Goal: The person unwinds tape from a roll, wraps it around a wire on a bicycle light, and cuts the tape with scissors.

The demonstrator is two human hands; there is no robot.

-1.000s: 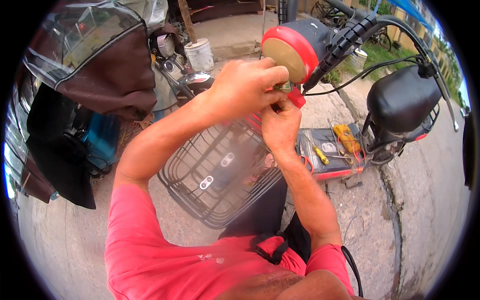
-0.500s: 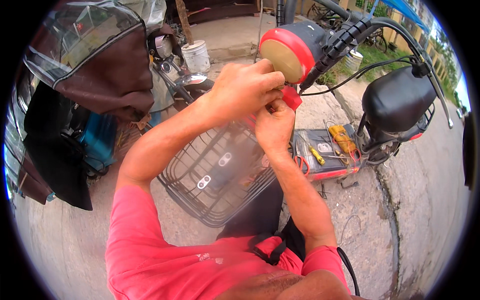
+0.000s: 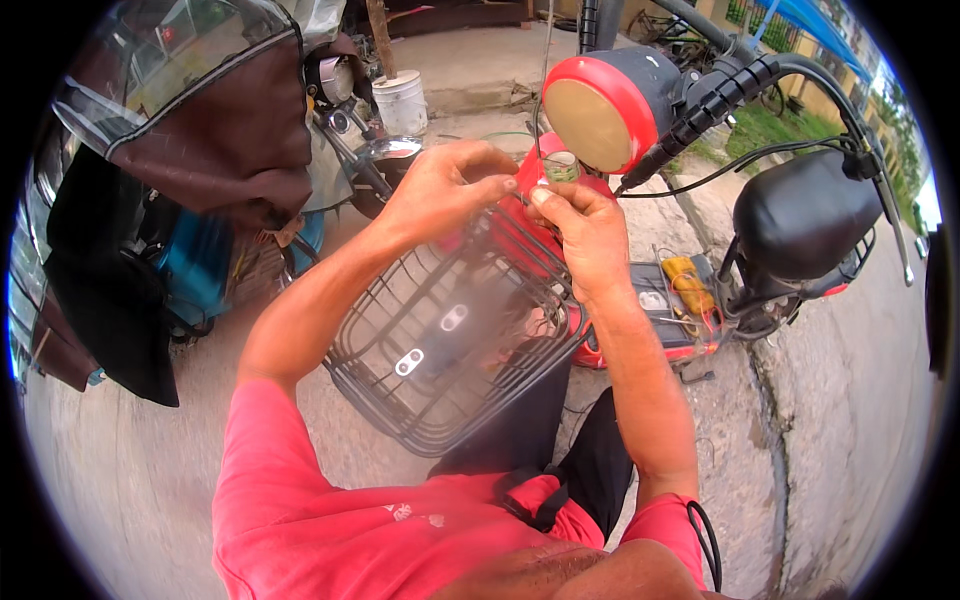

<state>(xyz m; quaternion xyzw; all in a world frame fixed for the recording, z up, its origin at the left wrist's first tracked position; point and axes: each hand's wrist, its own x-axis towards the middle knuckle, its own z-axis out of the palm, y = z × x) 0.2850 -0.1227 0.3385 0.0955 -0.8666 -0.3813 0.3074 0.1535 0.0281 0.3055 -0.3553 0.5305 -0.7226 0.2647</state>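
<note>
My left hand (image 3: 448,188) is over the far rim of the black wire basket (image 3: 400,425), thumb and fingers apart, with nothing plainly held. Close beside it, my right hand (image 3: 592,235) pinches thumb against forefinger; a tiny pale bit shows at the tips, too small to name. Just behind those fingertips sits a small, round, greenish see-through thing (image 3: 560,167), against the bike's red front panel (image 3: 530,245). Above both hands is the headlamp (image 3: 597,112), a red-rimmed round unit with a dull yellowish lens.
On the bike's footboard lie a yellow meter-like device (image 3: 690,284) and other tools, partly behind my right forearm. The black saddle (image 3: 808,215) stands at the right. A covered vehicle (image 3: 215,150) fills the left, with a white bucket (image 3: 401,103) behind.
My hands have drawn apart from their close grip below the headlamp, the left moving left and down, the right slightly right. The round greenish thing has come into sight.
</note>
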